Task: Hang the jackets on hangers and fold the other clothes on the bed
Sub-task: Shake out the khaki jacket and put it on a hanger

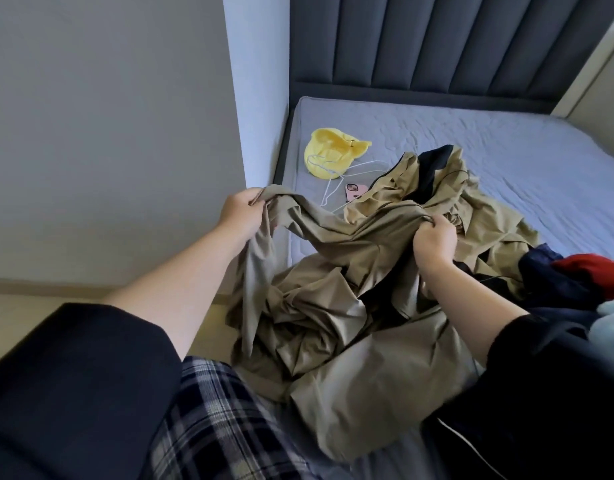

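Your left hand point(241, 209) is held up just past the left edge of the bed point(506, 150). Its fingers point(255, 199) are clenched round a bunched edge of the khaki jacket point(350, 306). Your right hand point(433, 242) is over the mattress, and its fingers point(437, 224) are curled tight into a fold of the same jacket, nearer its middle. Between the 2 hands the cloth runs in a sagging band. The rest of the jacket lies crumpled on the near left part of the bed, with 1 length hanging below your left hand beside the bed's edge. A dark lining point(433, 164) shows at the jacket's far end.

Behind the jacket a white wire hanger point(336, 181) lies flat on the mattress, its far part resting across a yellow garment point(329, 150); you cannot tell what kind of garment it is. A pink phone point(354, 191) lies just beside the hanger, with its near end hidden under the jacket.

At the right edge a heap of other clothes point(575, 275) in navy, red and pale blue touches the jacket. A padded grey headboard point(437, 39) stands at the far end of the bed, and a plain wall point(108, 133) is on the left. Your forearms are bare below dark sleeves, and your plaid trousers point(212, 410) show at the bottom.
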